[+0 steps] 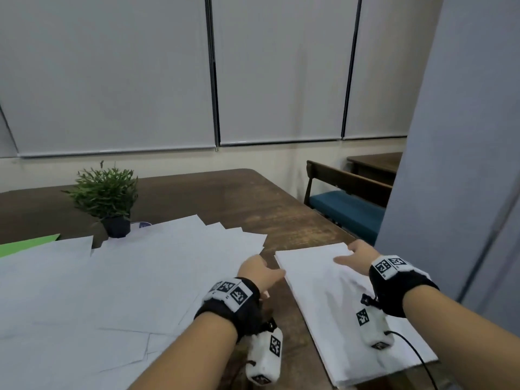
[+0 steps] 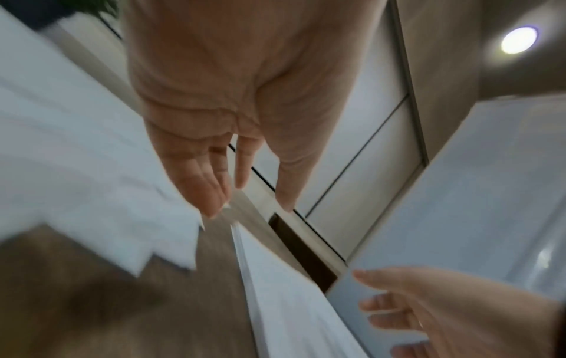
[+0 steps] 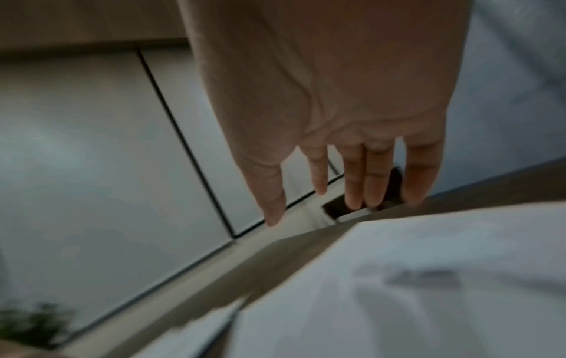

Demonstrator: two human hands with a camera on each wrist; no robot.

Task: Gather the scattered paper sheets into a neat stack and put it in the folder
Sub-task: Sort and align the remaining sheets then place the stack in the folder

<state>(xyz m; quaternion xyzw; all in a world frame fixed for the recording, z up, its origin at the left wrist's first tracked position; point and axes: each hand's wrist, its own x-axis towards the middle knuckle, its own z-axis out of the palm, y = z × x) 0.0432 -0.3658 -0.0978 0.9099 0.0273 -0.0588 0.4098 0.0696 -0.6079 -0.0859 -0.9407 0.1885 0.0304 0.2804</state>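
Our right hand (image 1: 355,257) hovers with its fingers straight and spread over the far right corner of the neat stack (image 1: 334,294), holding nothing; whether the fingertips (image 3: 352,193) touch the paper we cannot tell, as the wrist views are blurred. Our left hand (image 1: 260,270) is likewise relaxed and empty, fingers straight, poised over the strip of bare table (image 1: 253,201) between the stack's left edge and the loose sheets (image 1: 118,282).

That stack lies squared up on the right part of the wooden table, near its right edge. Just beside it to the left, the loose sheets spread in an overlapping fan across the left and middle of the table, their corners jutting toward the stack. At the far left, a corner of the green folder (image 1: 28,244) shows from under those sheets.

Behind the sheets stands a small potted plant (image 1: 105,195) in a dark pot. Beyond the table's right side we see a bench (image 1: 349,205) with a blue cushion, and pale roller blinds (image 1: 112,74) cover the wall.
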